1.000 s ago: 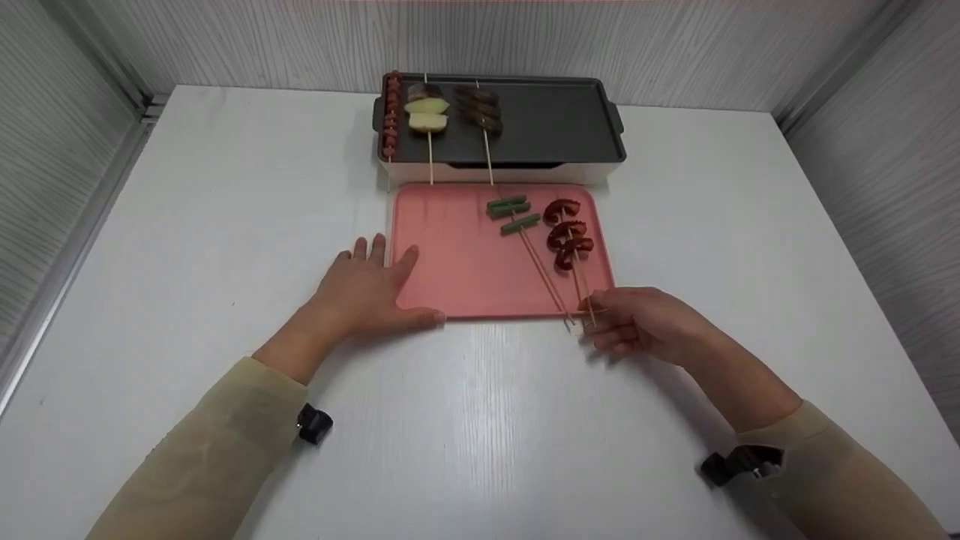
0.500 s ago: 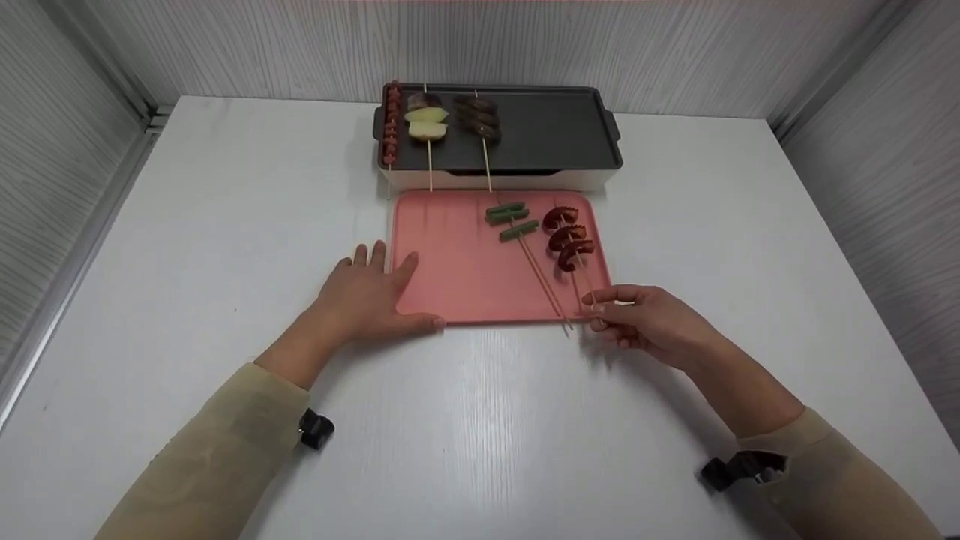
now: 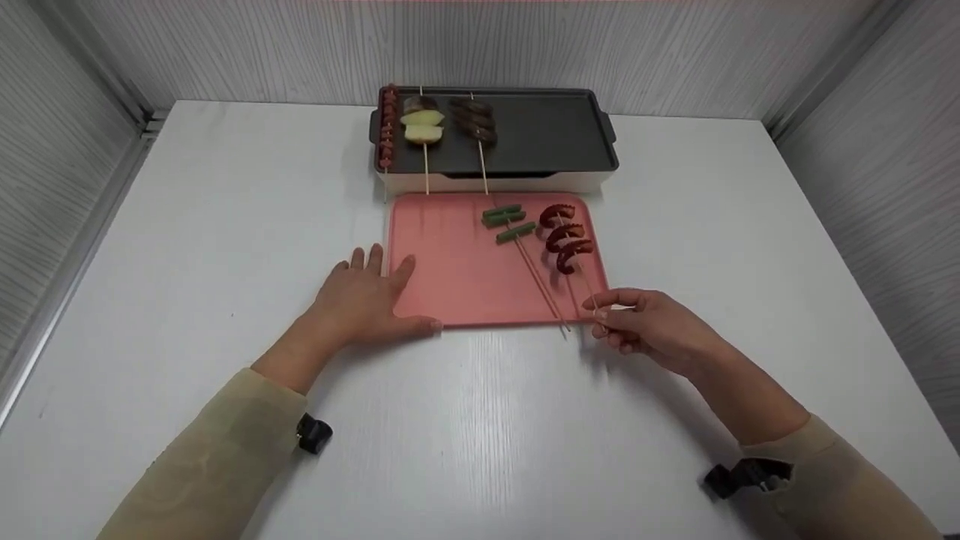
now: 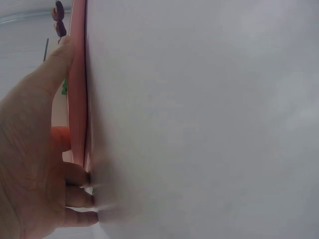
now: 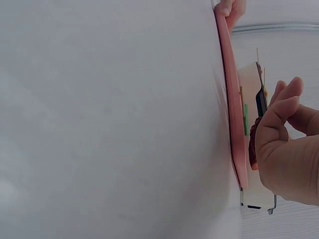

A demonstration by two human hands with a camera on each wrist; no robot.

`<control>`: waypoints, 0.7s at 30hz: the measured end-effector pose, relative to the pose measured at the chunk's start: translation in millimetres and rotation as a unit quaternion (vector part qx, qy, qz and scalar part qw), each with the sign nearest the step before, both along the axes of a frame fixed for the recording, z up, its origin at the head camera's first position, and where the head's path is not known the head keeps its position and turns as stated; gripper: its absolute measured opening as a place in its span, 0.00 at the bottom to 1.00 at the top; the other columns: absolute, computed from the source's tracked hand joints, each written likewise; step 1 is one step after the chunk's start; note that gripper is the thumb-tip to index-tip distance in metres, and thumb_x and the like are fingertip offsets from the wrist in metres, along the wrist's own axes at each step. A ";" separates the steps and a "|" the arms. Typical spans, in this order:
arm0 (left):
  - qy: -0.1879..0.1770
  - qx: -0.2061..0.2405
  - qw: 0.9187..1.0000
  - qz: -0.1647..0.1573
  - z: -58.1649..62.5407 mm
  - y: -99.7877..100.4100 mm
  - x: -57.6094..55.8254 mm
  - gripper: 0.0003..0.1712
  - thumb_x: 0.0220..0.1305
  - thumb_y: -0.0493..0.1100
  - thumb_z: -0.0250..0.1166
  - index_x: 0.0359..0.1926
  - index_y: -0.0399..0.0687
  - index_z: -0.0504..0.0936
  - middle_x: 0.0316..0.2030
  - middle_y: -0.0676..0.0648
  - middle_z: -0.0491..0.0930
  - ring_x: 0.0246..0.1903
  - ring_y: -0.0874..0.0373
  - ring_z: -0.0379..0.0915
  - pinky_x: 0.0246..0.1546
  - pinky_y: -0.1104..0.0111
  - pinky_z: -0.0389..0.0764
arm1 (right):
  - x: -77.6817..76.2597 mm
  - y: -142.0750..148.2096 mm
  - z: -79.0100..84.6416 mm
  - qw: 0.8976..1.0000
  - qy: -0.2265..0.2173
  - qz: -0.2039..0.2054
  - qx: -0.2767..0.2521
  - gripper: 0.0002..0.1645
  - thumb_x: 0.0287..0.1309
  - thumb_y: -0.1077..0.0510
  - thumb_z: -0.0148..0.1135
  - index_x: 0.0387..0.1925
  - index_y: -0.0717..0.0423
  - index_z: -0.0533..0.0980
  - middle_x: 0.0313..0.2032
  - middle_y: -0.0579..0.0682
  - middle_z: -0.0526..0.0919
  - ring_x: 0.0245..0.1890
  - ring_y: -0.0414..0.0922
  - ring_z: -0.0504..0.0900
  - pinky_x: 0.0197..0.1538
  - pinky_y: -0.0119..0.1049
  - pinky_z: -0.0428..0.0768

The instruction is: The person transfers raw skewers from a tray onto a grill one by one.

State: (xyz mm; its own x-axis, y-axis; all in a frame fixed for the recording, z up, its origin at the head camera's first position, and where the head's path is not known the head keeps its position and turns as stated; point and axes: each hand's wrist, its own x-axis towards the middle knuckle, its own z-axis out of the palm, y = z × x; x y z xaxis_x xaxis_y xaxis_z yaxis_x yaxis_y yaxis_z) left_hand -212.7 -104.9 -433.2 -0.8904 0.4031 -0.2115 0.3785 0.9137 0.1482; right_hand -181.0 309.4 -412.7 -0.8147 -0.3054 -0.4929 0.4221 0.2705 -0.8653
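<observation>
My right hand point(image 3: 649, 326) pinches the lower end of a skewer's bare stick between thumb and fingers. Dark red, curled pieces like octopus tentacles point(image 3: 568, 234) are threaded on that skewer, over the right side of the pink tray point(image 3: 450, 281). The stick's end is raised off the tray, its shadow lying beside it. Left of it, a skewer of green bean-like pieces point(image 3: 504, 216) lies slanted, its stick crossing the front rim. At the tray's front left corner rests my left hand point(image 3: 360, 304), fingers spread, thumb along the front edge. In the right wrist view my right hand point(image 5: 286, 139) partly hides the skewer.
Behind the tray stands a grill with a black plate point(image 3: 551, 135). On its left half lie a skewer of small red pieces point(image 3: 387, 127), one of pale yellow slices point(image 3: 423, 124) and one of brown pieces point(image 3: 474, 120). White table point(image 3: 465, 435) surrounds everything, with walls beyond.
My right fingers have closed round the tentacle skewer's stick and its lower end has risen a little off the tray. My left hand stays on the corner; the head view has tilted slightly.
</observation>
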 end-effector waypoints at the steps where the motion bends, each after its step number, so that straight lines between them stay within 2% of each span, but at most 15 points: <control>1: 0.001 0.000 1.000 0.000 -0.5 -0.5 0.5 0.69 0.60 0.88 0.50 0.84 0.44 0.55 0.75 0.17 0.53 0.74 0.18 0.51 0.71 0.31 0.61 | 0.6 0.2 0.8 1.000 0.000 0.001 0.000 0.24 0.77 0.56 0.62 0.67 0.64 0.74 0.38 0.54 0.87 0.31 0.41 0.78 0.33 0.30 0.77; 6: 0.003 -0.005 1.000 0.000 -1.2 -2.6 3.2 0.68 0.61 0.88 0.50 0.84 0.44 0.56 0.75 0.17 0.53 0.74 0.18 0.52 0.71 0.32 0.62 | 3.3 2.3 4.6 1.000 0.006 0.022 -0.002 0.25 0.78 0.57 0.61 0.68 0.66 0.73 0.38 0.53 0.87 0.30 0.41 0.77 0.33 0.30 0.77; 15: 0.001 -0.004 1.000 0.000 1.2 -1.0 1.6 0.69 0.60 0.89 0.50 0.84 0.44 0.56 0.75 0.17 0.53 0.74 0.19 0.52 0.71 0.32 0.62 | 6.7 7.2 15.6 0.999 0.028 0.030 -0.028 0.24 0.77 0.58 0.63 0.66 0.68 0.73 0.36 0.53 0.87 0.28 0.40 0.77 0.33 0.29 0.77; 21: -0.002 -0.008 1.000 -0.005 0.8 -0.2 -1.2 0.68 0.61 0.88 0.50 0.85 0.45 0.55 0.75 0.17 0.52 0.75 0.19 0.51 0.72 0.33 0.62 | 5.4 10.4 28.3 0.997 0.052 0.030 -0.051 0.21 0.77 0.59 0.63 0.65 0.64 0.76 0.34 0.50 0.86 0.28 0.39 0.77 0.32 0.29 0.76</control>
